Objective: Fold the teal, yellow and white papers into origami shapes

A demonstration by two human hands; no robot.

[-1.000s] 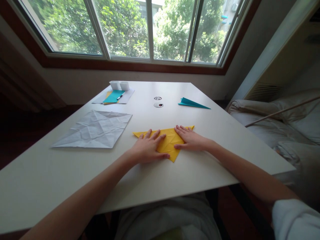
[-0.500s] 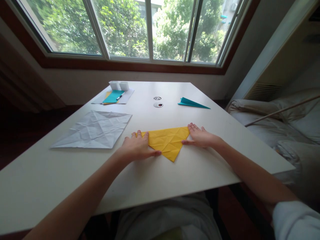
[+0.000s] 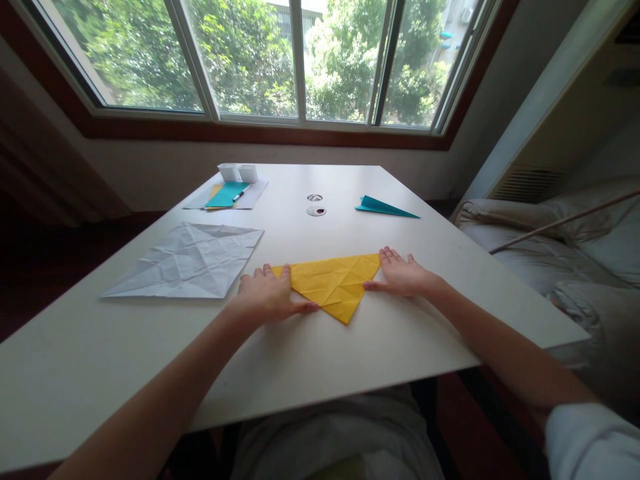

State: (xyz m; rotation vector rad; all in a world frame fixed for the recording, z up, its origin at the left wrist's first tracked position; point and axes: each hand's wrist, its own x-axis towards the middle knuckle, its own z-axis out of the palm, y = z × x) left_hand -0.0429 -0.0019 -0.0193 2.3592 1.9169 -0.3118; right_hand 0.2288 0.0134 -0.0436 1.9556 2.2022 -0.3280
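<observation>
The folded yellow paper (image 3: pixel 333 283) lies on the surface (image 3: pixel 310 363) between the person's left grip (image 3: pixel 266 293) and right grip (image 3: pixel 404 275), its long axis running from one to the other, neither clearly nearer. Both are spread wide, touching its ends without clasping. They hide its end corners, and the layers underneath cannot be made out

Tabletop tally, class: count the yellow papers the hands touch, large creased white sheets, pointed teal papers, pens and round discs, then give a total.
Yellow paper: 1
Creased white sheet: 1
Pointed teal paper: 1
Pen: 1
Round discs: 2
Total: 6
</observation>
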